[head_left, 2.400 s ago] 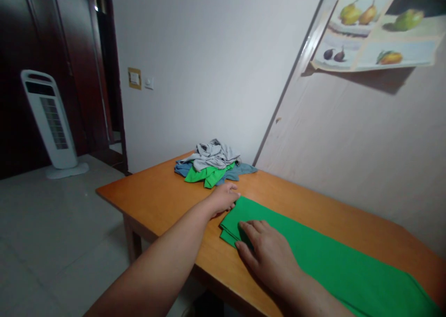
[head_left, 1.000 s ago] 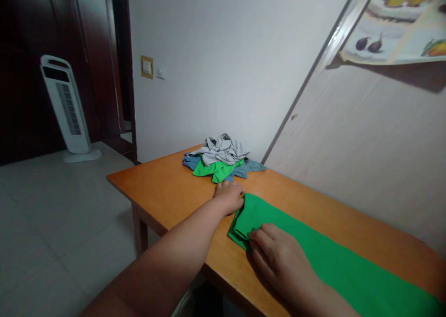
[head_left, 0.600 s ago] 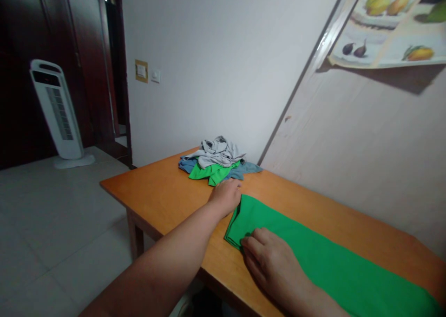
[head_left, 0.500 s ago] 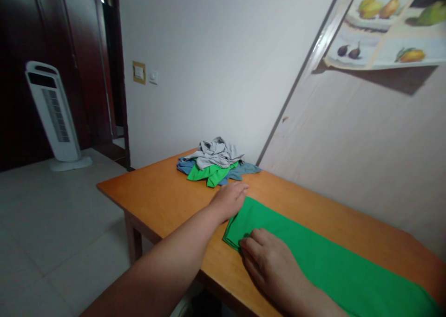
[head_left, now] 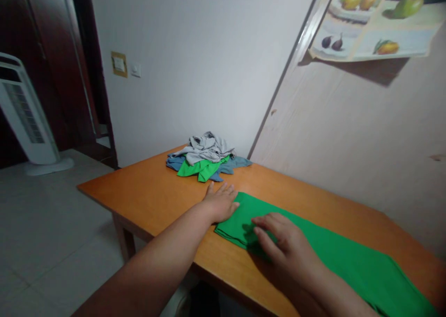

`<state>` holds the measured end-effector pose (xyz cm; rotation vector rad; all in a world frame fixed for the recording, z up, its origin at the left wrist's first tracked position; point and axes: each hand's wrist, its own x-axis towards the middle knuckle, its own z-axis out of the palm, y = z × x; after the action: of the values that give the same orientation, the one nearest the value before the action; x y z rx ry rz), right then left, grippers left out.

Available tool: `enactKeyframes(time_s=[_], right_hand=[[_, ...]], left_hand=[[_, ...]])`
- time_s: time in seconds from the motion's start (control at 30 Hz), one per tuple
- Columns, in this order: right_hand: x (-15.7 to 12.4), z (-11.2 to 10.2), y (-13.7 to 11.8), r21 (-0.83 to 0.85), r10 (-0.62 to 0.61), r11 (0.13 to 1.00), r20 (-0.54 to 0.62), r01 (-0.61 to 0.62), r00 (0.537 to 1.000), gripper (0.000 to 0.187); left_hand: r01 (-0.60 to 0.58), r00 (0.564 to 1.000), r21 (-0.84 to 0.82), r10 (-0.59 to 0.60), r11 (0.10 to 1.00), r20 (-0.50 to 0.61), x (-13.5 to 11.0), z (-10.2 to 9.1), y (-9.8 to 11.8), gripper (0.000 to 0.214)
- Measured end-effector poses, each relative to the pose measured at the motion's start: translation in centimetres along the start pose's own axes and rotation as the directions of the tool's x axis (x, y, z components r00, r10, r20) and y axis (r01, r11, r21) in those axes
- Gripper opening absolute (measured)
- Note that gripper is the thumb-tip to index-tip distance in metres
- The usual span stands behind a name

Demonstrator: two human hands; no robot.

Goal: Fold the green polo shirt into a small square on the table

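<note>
A green cloth (head_left: 334, 247), folded into a long flat strip, lies on the wooden table and stretches toward the lower right. Its exact kind of garment cannot be made out. My left hand (head_left: 221, 204) rests with fingers spread at the strip's far-left end, the thumb side touching the fabric. Over the near edge of that same end hovers my right hand (head_left: 284, 238), its shadow falling on the cloth. Thumb and curved fingers there are apart, with nothing between them.
A crumpled pile of clothes (head_left: 209, 152), grey, bright green and blue, sits at the table's (head_left: 139, 191) far end by the wall. A white tower fan (head_left: 31, 122) stands on the tiled floor at left. A fruit poster (head_left: 376, 24) hangs on the right wall.
My right hand has lifted off the cloth's edge and its fingers have opened. The fingers of my left hand have spread. The view has turned slightly right.
</note>
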<state>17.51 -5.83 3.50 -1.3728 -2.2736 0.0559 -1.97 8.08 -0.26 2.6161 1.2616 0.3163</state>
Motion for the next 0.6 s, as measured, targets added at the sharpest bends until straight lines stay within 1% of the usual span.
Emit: enactKeyframes(time_s=[0.07,0.13,0.2,0.3,0.37,0.43,0.5,0.6], right_hand=[[-0.8,-1.5,1.6,0.046,0.091,0.995,-0.084,-0.088,0.992,0.024],[-2.0,-2.8,3.0,0.064,0.169,0.985,-0.124,-0.162,0.978,0.024],[-3.2,-3.7,4.0,0.067,0.229,0.973,-0.130,-0.222,0.965,0.024],[-4.9,-4.3,4.8,0.060,0.281,0.959,-0.083,-0.277,0.956,0.024],[-5.6,-4.4,4.8,0.044,0.274,0.961,-0.023,-0.273,0.961,0.024],[-6.0,-4.3,4.5,0.016,0.237,0.971,0.025,-0.237,0.971,0.022],[-6.1,-4.1,3.8,-0.033,0.194,0.981,0.046,-0.193,0.980,0.019],[-5.9,-3.3,2.5,-0.138,0.155,0.980,0.065,-0.145,0.986,0.017]], left_hand=[[-0.038,0.997,0.018,0.039,0.999,-0.071,0.0,-0.2,0.3,0.048],[-0.100,0.985,0.009,0.101,0.995,-0.142,0.0,-0.3,0.7,0.044],[-0.179,0.969,-0.035,0.170,0.983,-0.177,0.1,-0.4,1.3,0.044],[-0.285,0.949,-0.101,0.266,0.953,-0.168,0.2,-0.1,2.2,0.044],[-0.320,0.943,-0.108,0.306,0.941,-0.129,0.2,0.2,2.5,0.045],[-0.335,0.941,-0.099,0.328,0.937,-0.081,0.0,0.5,2.7,0.047],[-0.338,0.941,-0.092,0.335,0.937,-0.045,-0.1,0.7,2.7,0.050],[-0.327,0.945,-0.073,0.326,0.942,-0.024,-0.2,0.9,2.7,0.054]])
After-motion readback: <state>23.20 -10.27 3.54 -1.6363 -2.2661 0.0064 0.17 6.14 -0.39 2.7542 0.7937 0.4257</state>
